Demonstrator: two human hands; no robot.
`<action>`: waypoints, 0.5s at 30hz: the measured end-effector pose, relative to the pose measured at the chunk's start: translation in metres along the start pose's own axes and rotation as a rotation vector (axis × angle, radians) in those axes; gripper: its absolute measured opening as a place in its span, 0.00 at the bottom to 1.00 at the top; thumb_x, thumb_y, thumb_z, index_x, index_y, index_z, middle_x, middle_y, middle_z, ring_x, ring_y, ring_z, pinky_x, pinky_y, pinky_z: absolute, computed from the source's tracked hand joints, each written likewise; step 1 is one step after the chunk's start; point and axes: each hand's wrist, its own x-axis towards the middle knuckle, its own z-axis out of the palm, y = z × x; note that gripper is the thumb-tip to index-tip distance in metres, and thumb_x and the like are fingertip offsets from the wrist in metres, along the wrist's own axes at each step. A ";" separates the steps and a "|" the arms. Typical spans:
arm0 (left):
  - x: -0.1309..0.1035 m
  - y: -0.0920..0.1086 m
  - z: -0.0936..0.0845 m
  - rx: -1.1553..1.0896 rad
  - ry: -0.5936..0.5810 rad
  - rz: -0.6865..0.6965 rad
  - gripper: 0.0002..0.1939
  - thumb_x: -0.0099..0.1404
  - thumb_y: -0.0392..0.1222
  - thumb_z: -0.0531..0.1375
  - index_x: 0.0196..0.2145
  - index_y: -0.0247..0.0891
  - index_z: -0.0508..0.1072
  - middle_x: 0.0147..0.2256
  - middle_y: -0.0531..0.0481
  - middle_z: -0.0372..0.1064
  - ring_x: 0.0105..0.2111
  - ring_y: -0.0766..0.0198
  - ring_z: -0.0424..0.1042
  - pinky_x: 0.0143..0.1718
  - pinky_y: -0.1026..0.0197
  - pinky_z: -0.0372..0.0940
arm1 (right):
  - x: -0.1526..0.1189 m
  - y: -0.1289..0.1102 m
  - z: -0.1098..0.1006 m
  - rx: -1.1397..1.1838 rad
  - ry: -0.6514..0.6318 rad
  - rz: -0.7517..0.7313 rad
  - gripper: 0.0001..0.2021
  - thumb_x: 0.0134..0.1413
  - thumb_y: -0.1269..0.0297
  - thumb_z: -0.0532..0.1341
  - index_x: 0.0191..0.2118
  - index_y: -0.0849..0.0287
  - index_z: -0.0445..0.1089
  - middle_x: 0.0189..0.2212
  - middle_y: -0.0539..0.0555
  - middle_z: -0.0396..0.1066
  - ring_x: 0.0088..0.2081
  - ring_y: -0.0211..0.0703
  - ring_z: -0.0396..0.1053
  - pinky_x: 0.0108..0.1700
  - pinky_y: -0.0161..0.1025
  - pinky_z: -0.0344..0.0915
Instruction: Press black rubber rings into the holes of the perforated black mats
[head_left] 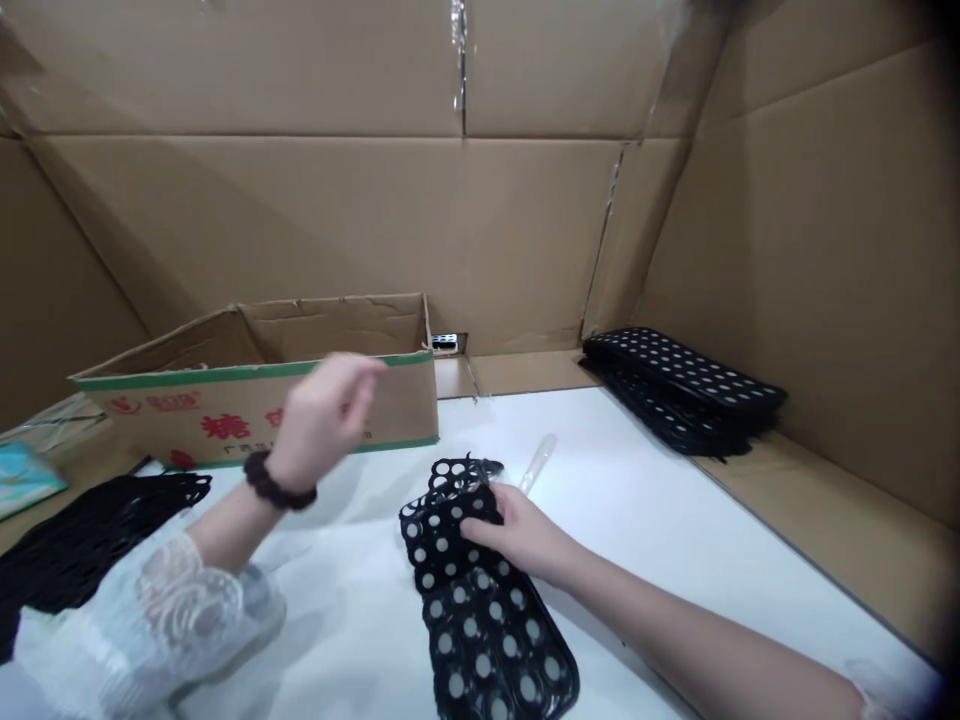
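My right hand (517, 530) grips a black sheet with rows of round pale spots (480, 625), thumb on top and the other fingers mostly hidden beneath. The sheet's glossy lower part reaches the bottom of the view. At its upper end, a thin black strip with round holes (450, 470) sticks out, partly folded. My left hand (322, 415), slightly blurred and wearing a dark band on the wrist, is raised in front of an open cardboard box (397, 400). Its fingers are curled closed; whether they hold anything is hidden.
A stack of black spotted sheets (690, 375) lies at the back right. Black netlike pieces (82, 535) lie at the left, near a light blue packet (30, 480). A clear plastic strip (538, 462) rests on the white table (637, 560). Tall cardboard walls (337, 220) enclose the table.
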 end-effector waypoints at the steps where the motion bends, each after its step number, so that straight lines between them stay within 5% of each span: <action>1: -0.011 0.017 0.003 -0.095 -0.128 0.175 0.11 0.61 0.34 0.51 0.41 0.36 0.67 0.39 0.47 0.69 0.41 0.63 0.66 0.43 0.59 0.63 | 0.001 0.001 0.001 0.006 0.005 -0.022 0.06 0.46 0.69 0.58 0.33 0.61 0.64 0.31 0.51 0.70 0.36 0.41 0.66 0.41 0.38 0.61; 3: -0.031 0.042 0.010 -0.202 -0.307 0.416 0.13 0.60 0.35 0.54 0.44 0.36 0.66 0.40 0.47 0.69 0.42 0.63 0.66 0.44 0.59 0.63 | 0.002 0.003 0.003 -0.016 0.028 -0.063 0.05 0.47 0.67 0.58 0.30 0.62 0.65 0.28 0.50 0.69 0.31 0.38 0.65 0.36 0.36 0.60; 6: -0.048 0.055 0.021 -0.235 -0.389 0.432 0.17 0.61 0.40 0.55 0.48 0.35 0.64 0.44 0.44 0.68 0.44 0.61 0.66 0.46 0.57 0.61 | 0.001 0.003 0.007 -0.107 0.065 -0.102 0.08 0.48 0.63 0.57 0.27 0.63 0.65 0.23 0.48 0.66 0.26 0.35 0.60 0.30 0.33 0.57; 10: -0.053 0.057 0.024 -0.313 -0.549 0.330 0.18 0.61 0.45 0.53 0.48 0.37 0.64 0.43 0.45 0.69 0.43 0.61 0.67 0.46 0.57 0.61 | -0.005 -0.001 0.011 -0.232 0.063 -0.117 0.10 0.50 0.61 0.56 0.27 0.63 0.66 0.24 0.49 0.65 0.26 0.36 0.59 0.28 0.33 0.56; 15: -0.053 0.067 0.022 -0.427 -0.657 -0.008 0.14 0.64 0.44 0.47 0.38 0.39 0.70 0.33 0.48 0.72 0.33 0.63 0.70 0.37 0.62 0.64 | -0.009 -0.007 0.016 -0.211 0.052 -0.117 0.09 0.51 0.62 0.53 0.28 0.61 0.65 0.24 0.48 0.64 0.28 0.37 0.59 0.31 0.34 0.57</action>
